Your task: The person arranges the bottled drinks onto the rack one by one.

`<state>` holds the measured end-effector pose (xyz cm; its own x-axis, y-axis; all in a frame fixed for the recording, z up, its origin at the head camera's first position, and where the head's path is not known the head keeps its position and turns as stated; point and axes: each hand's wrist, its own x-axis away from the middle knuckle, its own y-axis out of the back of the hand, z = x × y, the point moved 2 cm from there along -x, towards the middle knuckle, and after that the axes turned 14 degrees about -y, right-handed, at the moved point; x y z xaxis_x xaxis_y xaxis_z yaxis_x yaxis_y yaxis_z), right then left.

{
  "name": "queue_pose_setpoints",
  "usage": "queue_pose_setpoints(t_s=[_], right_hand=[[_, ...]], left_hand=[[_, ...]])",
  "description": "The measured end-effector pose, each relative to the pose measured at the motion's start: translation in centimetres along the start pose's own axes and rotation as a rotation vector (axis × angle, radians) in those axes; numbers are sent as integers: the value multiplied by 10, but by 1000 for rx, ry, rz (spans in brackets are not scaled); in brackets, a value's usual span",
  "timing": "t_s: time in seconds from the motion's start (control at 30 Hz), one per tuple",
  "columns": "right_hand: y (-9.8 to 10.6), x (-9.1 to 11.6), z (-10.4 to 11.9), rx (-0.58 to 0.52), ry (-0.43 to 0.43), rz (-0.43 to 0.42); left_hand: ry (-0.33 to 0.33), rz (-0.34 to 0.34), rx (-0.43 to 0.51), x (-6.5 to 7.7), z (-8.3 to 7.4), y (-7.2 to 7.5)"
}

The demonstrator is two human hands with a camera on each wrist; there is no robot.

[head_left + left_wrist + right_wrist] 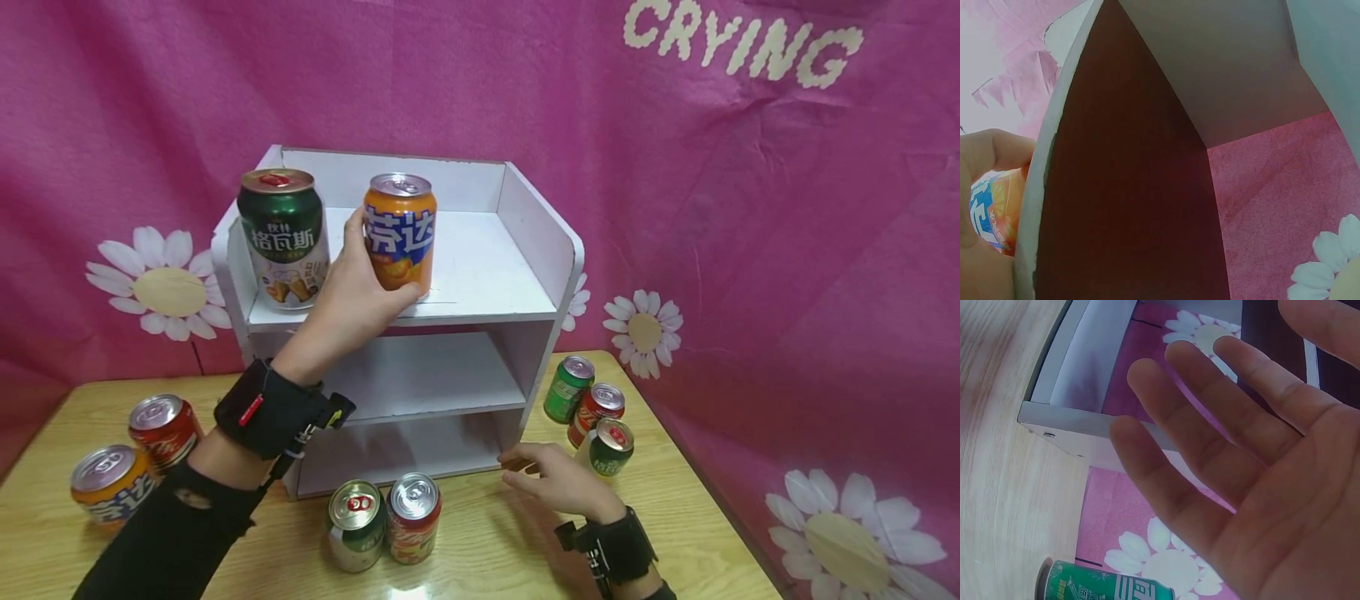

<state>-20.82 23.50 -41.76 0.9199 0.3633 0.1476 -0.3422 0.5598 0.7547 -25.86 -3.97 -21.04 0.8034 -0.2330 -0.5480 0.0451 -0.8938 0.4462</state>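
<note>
My left hand [360,287] grips an orange soda can [400,237] at the front of the white shelf's top board [487,267]. Thumb and fingers wrap its left side and lower front; the can stands upright. In the left wrist view the same can [999,209] shows partly behind the shelf's edge. Just left of the hand, a green and white can [281,242] stands on the top board. My right hand [562,479] hovers over the table by the shelf's lower right corner, fingers spread and relaxed, palm bare in the right wrist view.
A green-white can [357,527] and a red can [414,518] stand before the shelf. On the left are a red can [165,429] and an orange can [112,483]. To the right stand a green can [568,389], a red can [596,414] and a green-white can [606,447].
</note>
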Motion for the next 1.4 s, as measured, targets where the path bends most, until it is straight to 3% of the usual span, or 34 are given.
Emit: queue_pose_setpoints(t_s=[0.47, 0.73, 0.93, 1.07, 1.2, 1.3, 1.4], right_hand=[[1, 0, -2, 4, 5, -10], [0, 0, -2, 3, 27, -26], [1, 1, 0, 4, 14, -26], [1, 2, 0, 1, 3, -24], [1, 1, -3, 6, 0, -24], [6, 3, -6, -7, -4, -46], [16, 6, -8, -19, -11, -129]], left_hand=[[25, 10, 7, 1, -3, 3], [72, 105, -58, 16, -14, 8], [33, 193, -116, 42, -22, 22], [-47, 218, -117, 69, -23, 40], [-127, 242, -140, 99, -13, 55], [-118, 247, -191, 120, 2, 62], [-45, 251, -262, 137, 21, 67]])
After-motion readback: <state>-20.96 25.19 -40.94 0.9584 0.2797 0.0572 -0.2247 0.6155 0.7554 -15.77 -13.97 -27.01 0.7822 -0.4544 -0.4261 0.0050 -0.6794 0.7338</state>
